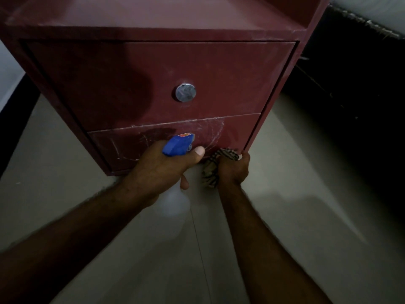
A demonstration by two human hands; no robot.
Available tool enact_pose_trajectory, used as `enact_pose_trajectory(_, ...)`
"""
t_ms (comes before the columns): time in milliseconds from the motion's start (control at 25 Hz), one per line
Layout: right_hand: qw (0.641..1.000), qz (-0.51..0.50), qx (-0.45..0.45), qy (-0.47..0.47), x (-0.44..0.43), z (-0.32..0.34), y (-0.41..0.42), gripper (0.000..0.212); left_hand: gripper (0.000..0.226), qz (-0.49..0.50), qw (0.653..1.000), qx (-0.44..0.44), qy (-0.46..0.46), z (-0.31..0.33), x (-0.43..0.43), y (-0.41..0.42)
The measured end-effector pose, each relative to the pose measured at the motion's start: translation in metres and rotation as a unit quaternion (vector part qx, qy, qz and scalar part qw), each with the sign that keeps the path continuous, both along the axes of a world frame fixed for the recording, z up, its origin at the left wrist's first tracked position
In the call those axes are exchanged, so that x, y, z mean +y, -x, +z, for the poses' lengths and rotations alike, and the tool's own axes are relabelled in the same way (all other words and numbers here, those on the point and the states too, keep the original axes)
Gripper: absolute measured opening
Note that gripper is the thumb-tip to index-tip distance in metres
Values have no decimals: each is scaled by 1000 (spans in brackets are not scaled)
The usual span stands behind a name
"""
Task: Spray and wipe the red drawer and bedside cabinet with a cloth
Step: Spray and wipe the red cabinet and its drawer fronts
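Observation:
A red bedside cabinet (153, 16) fills the upper view, seen from above. Its upper drawer (219, 69) has a round chrome knob (185, 92). The lower drawer (122, 143) shows pale wipe streaks. My left hand (160, 170) grips a spray bottle (178, 144) with a blue trigger head, its nozzle aimed at the lower drawer front; the pale bottle body hangs blurred below the hand. My right hand (233, 168) clutches a checked cloth (211, 172) against the lower drawer's bottom right corner.
Pale tiled floor (285, 194) spreads under and in front of the cabinet. A dark bed frame or furniture side (350, 95) stands close on the right. A dark strip (17, 119) runs along the left edge by a pale wall.

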State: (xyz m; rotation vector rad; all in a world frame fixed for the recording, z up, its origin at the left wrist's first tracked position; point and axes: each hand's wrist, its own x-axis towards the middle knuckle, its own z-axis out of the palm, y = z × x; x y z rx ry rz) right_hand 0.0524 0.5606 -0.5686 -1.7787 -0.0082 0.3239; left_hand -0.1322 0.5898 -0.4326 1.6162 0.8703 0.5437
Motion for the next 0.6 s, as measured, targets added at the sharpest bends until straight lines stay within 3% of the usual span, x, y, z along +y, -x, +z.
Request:
enact_pose_trajectory(120,999,0,46,-6,8,3,2,72,40,1,1000,-12,4,2,2,3)
enact_pose_trajectory(280,976,-26,151,-152,3,5,4,74,35,-7,999,-30,7,4,4,5)
enact_pose_trajectory(440,949,-44,244,-194,-1,6,5,91,34,-13,999,-42,-3,6,0,3)
enact_pose_trajectory(600,942,-46,256,-209,1,9,5,92,32,-27,999,-39,-5,8,-2,4)
